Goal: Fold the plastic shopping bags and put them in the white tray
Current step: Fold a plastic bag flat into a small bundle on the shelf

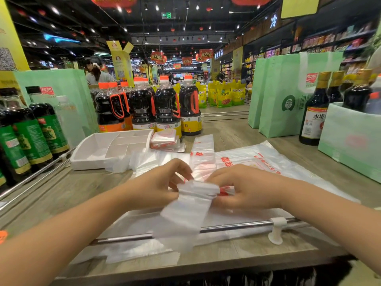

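Left hand (pixel 158 183) and right hand (pixel 247 187) both pinch far end of translucent white folded plastic bag strip (pixel 185 213), near-right of white divided plastic tray (pixel 88 164); long axis near–far; free end points nearward.

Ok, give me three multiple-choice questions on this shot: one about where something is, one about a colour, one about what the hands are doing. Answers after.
1. Relative to the white tray, the stack of folded bags lies:
A) inside it
B) on the table, beside its right end
C) on top of the bottles

2. The caps of the big dark sauce bottles behind the tray are:
A) orange
B) blue
C) white

3. The left hand and right hand:
A) lie flat on the table
B) hang idle
C) both pinch the half-folded bag

Answers:
1 B, the stack sits on the wood just outside the tray's right wall.
2 A, every cap in that row is orange.
3 C, curled fingers of both hands hold the bag's folded end.
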`<state>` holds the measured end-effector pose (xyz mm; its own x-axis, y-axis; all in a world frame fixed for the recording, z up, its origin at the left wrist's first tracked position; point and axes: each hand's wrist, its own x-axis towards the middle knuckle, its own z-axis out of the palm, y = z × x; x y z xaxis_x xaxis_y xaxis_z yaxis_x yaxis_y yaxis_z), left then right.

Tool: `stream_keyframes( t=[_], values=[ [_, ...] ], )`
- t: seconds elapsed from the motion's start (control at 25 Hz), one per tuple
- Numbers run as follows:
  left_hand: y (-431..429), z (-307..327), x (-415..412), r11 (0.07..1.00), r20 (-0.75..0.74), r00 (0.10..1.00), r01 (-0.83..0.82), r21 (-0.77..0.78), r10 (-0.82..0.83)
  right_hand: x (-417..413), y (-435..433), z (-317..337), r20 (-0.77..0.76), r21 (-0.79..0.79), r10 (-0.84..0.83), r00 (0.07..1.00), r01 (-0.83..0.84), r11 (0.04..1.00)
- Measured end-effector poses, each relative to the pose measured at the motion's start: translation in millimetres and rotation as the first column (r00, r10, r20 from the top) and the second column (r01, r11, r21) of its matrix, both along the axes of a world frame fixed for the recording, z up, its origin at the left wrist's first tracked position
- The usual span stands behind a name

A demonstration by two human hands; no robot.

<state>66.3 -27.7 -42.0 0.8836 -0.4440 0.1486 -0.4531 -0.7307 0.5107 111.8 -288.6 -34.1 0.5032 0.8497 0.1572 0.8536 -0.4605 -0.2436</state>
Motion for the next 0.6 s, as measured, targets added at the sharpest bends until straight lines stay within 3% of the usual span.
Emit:
stream_keyframes(
  t=[0.16, 0.32, 0.44, 0.6],
  values=[
    [-2, 5, -1, 0.992, -0.040, 0.991, 0.128, 0.010, -0.127, -5, -4, 0, -0.017, -0.001, 0.032, 0.999, -0.032, 0.999],
    [0, 10, -10, 0.972, -0.051, 0.973, 0.226, 0.062, -0.223, -7, -8, 4, -0.014, -0.101, 0.075, 0.997, -0.076, 0.992],
    [-4, 10, -16, 0.955, 0.022, 0.956, 0.290, 0.058, -0.292, -8, -12, 2, 0.017, -0.157, 0.046, 0.999, -0.042, 0.987],
    [-5, 4, -13, 0.970, 0.099, 0.965, 0.240, 0.046, -0.243, -9, -12, 0, 0.043, -0.158, 0.037, 0.998, -0.030, 0.987]
  ],
)
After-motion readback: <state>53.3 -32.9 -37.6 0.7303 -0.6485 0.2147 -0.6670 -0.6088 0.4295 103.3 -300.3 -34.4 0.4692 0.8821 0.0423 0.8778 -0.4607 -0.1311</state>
